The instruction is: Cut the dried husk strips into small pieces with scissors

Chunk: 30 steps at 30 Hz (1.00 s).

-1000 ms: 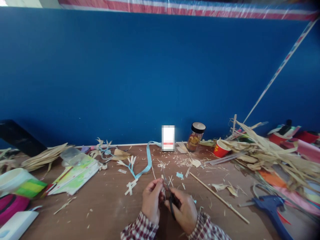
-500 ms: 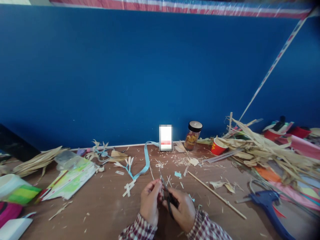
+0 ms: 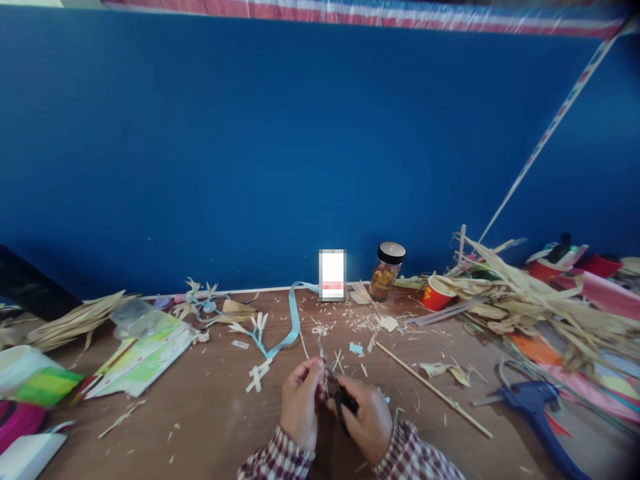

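Observation:
Low in the middle of the view, my right hand (image 3: 367,415) is closed around the dark handles of a pair of scissors (image 3: 342,408). Their blades point up and slightly left, beside my left fingertips. My left hand (image 3: 302,399) is closed in a pinch against the blades. A thin pale sliver shows under its fingers, but what it pinches is too small and hidden to name. Just beyond the hands lie a light blue ribbon (image 3: 293,323), a blue-stemmed flower with pale petals (image 3: 259,331) and crossed pale strips (image 3: 258,375).
Pale scraps (image 3: 325,327) litter the brown table. A lidded jar (image 3: 385,277), a red paper cup (image 3: 436,293) and a heap of dried husks (image 3: 505,293) stand behind. On the right are a thin stick (image 3: 435,391) and a blue glue gun (image 3: 537,413); a painted sheet (image 3: 145,363) lies left.

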Each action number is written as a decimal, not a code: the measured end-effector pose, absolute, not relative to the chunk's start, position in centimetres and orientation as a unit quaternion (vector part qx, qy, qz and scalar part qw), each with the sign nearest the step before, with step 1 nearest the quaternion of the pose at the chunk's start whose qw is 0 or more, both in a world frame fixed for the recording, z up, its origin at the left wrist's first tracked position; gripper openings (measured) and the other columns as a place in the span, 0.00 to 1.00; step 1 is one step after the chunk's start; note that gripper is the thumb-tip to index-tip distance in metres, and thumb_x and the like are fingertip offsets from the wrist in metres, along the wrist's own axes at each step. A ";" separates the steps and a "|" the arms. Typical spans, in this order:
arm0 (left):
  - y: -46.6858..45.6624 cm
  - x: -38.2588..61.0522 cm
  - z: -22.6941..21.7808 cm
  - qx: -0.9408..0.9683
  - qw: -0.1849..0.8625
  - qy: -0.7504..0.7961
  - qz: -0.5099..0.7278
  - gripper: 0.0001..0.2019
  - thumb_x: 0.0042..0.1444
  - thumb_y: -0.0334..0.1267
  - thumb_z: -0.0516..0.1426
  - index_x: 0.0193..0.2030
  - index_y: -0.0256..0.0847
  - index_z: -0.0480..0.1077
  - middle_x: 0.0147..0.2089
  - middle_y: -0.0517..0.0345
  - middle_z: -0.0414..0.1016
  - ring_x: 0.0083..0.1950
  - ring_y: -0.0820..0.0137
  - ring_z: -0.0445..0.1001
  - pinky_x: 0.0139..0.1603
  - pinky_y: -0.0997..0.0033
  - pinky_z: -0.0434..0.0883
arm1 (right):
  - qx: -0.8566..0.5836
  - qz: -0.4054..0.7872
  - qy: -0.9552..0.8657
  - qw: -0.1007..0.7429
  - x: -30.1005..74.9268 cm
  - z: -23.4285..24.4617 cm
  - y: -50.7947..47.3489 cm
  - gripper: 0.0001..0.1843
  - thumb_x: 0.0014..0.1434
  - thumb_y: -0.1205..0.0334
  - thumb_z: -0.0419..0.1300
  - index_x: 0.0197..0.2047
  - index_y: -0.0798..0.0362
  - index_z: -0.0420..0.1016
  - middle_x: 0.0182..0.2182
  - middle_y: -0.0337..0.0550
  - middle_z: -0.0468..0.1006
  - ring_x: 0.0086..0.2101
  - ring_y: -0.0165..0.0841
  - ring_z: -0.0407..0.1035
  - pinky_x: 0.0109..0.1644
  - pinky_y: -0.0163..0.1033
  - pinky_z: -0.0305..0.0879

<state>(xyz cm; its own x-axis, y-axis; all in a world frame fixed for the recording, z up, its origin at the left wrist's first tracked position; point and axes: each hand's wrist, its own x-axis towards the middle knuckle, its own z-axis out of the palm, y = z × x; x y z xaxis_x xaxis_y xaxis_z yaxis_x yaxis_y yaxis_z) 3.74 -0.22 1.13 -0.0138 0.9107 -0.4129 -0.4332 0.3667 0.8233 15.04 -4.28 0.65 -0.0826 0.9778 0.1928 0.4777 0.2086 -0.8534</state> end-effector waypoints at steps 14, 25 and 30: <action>0.2 3.4 -0.8 0.342 0.658 0.484 0.465 0.13 0.37 0.42 0.62 0.25 0.34 0.69 0.18 0.62 0.67 0.17 0.79 0.62 0.18 0.80 0.59 | -0.551 0.392 -0.520 0.522 16.1 -1.2 -2.9 0.21 0.49 0.59 0.60 0.47 0.55 0.67 0.30 0.43 0.75 0.29 0.33 0.69 0.31 0.34 0.67; -0.3 2.9 -0.9 0.558 0.614 0.423 0.364 0.08 0.43 0.38 0.58 0.27 0.35 0.72 0.26 0.56 0.73 0.27 0.73 0.68 0.29 0.77 0.63 | -0.536 0.369 -0.557 0.516 16.8 -0.3 -2.8 0.18 0.47 0.63 0.61 0.44 0.54 0.68 0.26 0.39 0.73 0.24 0.28 0.67 0.26 0.31 0.65; 0.0 2.5 -1.7 0.534 0.613 0.448 0.372 0.09 0.43 0.39 0.58 0.28 0.35 0.71 0.21 0.60 0.70 0.21 0.77 0.63 0.23 0.78 0.61 | -0.531 0.419 -0.514 0.528 16.6 -0.9 -2.6 0.19 0.44 0.67 0.63 0.42 0.55 0.68 0.25 0.37 0.71 0.25 0.29 0.66 0.28 0.32 0.64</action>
<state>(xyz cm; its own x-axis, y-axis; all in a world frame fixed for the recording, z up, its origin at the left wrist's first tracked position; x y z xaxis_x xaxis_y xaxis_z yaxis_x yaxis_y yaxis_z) 2.55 -0.03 -1.69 0.3211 0.9349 -0.1513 0.0227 0.1521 0.9881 16.58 -2.60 -0.88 0.1198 0.9880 0.0978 0.1032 0.0856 -0.9910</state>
